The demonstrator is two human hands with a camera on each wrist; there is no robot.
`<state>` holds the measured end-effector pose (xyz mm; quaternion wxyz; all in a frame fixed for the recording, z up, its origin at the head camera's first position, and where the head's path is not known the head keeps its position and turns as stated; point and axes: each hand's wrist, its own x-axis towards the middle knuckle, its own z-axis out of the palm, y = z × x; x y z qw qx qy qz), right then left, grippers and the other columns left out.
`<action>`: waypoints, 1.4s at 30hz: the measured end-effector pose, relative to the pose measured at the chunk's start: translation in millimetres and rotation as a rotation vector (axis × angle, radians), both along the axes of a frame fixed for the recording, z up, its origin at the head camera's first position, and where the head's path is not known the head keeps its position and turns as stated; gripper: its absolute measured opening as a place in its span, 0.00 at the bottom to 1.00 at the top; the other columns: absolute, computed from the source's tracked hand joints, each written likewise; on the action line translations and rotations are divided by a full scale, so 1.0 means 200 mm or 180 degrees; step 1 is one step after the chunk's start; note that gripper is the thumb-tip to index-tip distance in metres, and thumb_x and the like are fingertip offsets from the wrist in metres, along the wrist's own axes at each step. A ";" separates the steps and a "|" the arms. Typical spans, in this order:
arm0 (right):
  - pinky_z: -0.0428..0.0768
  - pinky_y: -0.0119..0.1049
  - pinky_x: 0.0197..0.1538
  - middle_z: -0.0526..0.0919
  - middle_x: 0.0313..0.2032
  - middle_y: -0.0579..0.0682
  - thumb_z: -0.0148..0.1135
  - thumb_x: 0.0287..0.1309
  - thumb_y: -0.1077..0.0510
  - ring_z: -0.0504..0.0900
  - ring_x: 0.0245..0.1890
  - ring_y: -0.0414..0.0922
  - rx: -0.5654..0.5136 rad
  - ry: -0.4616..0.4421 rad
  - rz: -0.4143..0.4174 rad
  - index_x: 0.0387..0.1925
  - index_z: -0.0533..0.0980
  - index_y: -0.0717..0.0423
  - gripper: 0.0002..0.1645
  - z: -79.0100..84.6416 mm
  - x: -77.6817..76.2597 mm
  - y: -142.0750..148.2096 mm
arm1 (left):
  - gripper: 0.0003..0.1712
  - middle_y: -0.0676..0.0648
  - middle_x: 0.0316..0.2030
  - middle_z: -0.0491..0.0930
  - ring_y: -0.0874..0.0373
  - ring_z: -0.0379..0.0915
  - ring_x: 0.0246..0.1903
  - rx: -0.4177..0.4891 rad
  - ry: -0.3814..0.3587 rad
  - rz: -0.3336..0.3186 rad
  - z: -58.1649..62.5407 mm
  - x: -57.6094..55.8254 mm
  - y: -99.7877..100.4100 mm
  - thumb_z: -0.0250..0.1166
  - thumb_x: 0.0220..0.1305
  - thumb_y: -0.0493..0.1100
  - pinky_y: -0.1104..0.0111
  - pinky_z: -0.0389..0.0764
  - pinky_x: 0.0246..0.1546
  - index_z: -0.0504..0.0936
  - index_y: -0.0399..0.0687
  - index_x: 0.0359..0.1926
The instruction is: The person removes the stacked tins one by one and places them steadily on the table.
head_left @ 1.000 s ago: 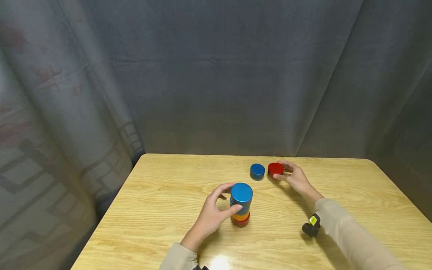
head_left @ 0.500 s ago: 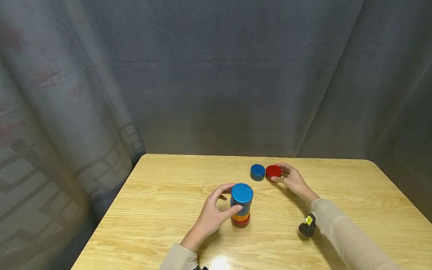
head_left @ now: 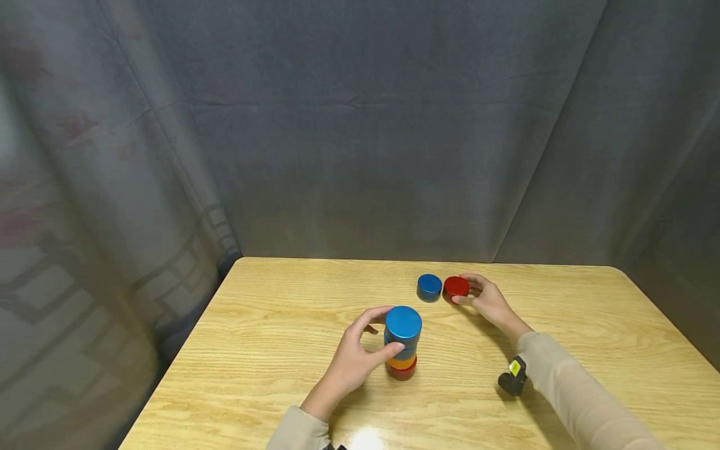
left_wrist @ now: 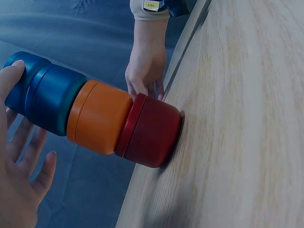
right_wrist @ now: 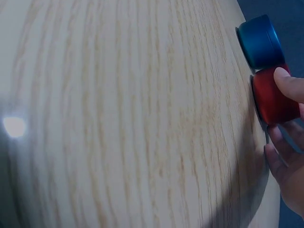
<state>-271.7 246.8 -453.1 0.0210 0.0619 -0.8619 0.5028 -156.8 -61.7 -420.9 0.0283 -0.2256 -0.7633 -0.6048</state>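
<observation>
A stack of small round metal tins stands on the table in the head view. At its bottom is a red tin (head_left: 402, 373), then an orange tin (left_wrist: 99, 116), a blue tin (left_wrist: 57, 99) and another blue tin (head_left: 403, 322) on top. My left hand (head_left: 353, 361) holds the top blue tin between thumb and fingers. Farther back, my right hand (head_left: 490, 306) grips a second red tin (head_left: 455, 286) with thumb and fingers around its side. That tin stands on the table close beside a separate blue tin (right_wrist: 260, 42).
The wooden table (head_left: 270, 331) ends at a back edge just behind the separate tins. A grey curtain (head_left: 360, 156) hangs behind it and along the left side. A small black camera (head_left: 512, 378) is strapped to the right wrist.
The right hand has shifted the red tin slightly left and toward me, closer to the separate blue tin. The left hand and the stack stay in place.
</observation>
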 end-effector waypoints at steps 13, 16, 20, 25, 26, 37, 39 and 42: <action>0.73 0.20 0.43 0.72 0.58 0.75 0.69 0.58 0.66 0.76 0.53 0.64 -0.0079 0.0037 0.0074 0.65 0.62 0.76 0.38 -0.02 0.00 0.01 | 0.31 0.59 0.54 0.77 0.58 0.71 0.54 -0.0091 0.0187 0.0053 -0.02 0.00 0.01 0.72 0.61 0.49 0.47 0.72 0.53 0.73 0.61 0.64; 0.73 0.20 0.44 0.71 0.59 0.75 0.69 0.58 0.65 0.76 0.54 0.64 -0.0055 0.0047 0.0048 0.66 0.62 0.75 0.39 -0.01 0.00 0.02 | 0.31 0.60 0.54 0.77 0.59 0.71 0.54 -0.0096 0.0202 0.0072 -0.01 0.00 0.01 0.73 0.60 0.49 0.46 0.72 0.53 0.73 0.62 0.64; 0.73 0.21 0.45 0.70 0.61 0.74 0.69 0.58 0.65 0.75 0.54 0.63 -0.0027 0.0073 -0.0011 0.67 0.62 0.74 0.40 -0.01 0.01 0.02 | 0.31 0.61 0.53 0.77 0.59 0.71 0.54 -0.0127 0.0268 0.0104 -0.01 0.00 0.01 0.73 0.60 0.49 0.48 0.73 0.52 0.73 0.61 0.63; 0.74 0.25 0.47 0.71 0.60 0.72 0.69 0.58 0.64 0.75 0.55 0.63 0.0018 0.0093 -0.0069 0.67 0.62 0.72 0.39 0.00 0.02 0.03 | 0.31 0.60 0.53 0.78 0.59 0.71 0.54 -0.0137 0.0317 0.0107 -0.01 0.01 0.00 0.73 0.60 0.48 0.48 0.73 0.52 0.73 0.61 0.63; 0.75 0.27 0.48 0.72 0.60 0.72 0.69 0.58 0.64 0.74 0.56 0.63 0.0024 0.0092 -0.0074 0.67 0.62 0.71 0.39 0.00 0.02 0.04 | 0.31 0.60 0.53 0.78 0.59 0.71 0.54 -0.0132 0.0328 0.0101 -0.01 0.01 0.00 0.73 0.60 0.48 0.48 0.73 0.51 0.73 0.61 0.63; 0.72 0.58 0.61 0.69 0.63 0.72 0.69 0.60 0.60 0.69 0.61 0.67 -0.0025 0.0119 -0.0187 0.68 0.61 0.71 0.40 0.04 0.07 0.03 | 0.33 0.57 0.54 0.78 0.58 0.71 0.54 -0.0152 0.0331 0.0079 -0.01 0.00 0.00 0.72 0.62 0.48 0.52 0.74 0.52 0.71 0.51 0.66; 0.70 0.58 0.62 0.68 0.63 0.72 0.68 0.60 0.61 0.68 0.62 0.66 -0.0064 0.0142 -0.0202 0.68 0.61 0.71 0.40 0.05 0.08 0.02 | 0.34 0.57 0.54 0.77 0.58 0.71 0.54 -0.0142 0.0315 0.0059 -0.01 0.00 0.00 0.71 0.62 0.47 0.53 0.73 0.52 0.71 0.49 0.66; 0.69 0.58 0.63 0.68 0.63 0.71 0.68 0.60 0.61 0.67 0.62 0.66 -0.0095 0.0185 -0.0234 0.68 0.62 0.71 0.39 0.07 0.09 0.02 | 0.33 0.57 0.55 0.77 0.58 0.71 0.54 -0.0128 0.0271 0.0041 -0.01 0.00 -0.01 0.72 0.62 0.46 0.54 0.73 0.53 0.71 0.51 0.66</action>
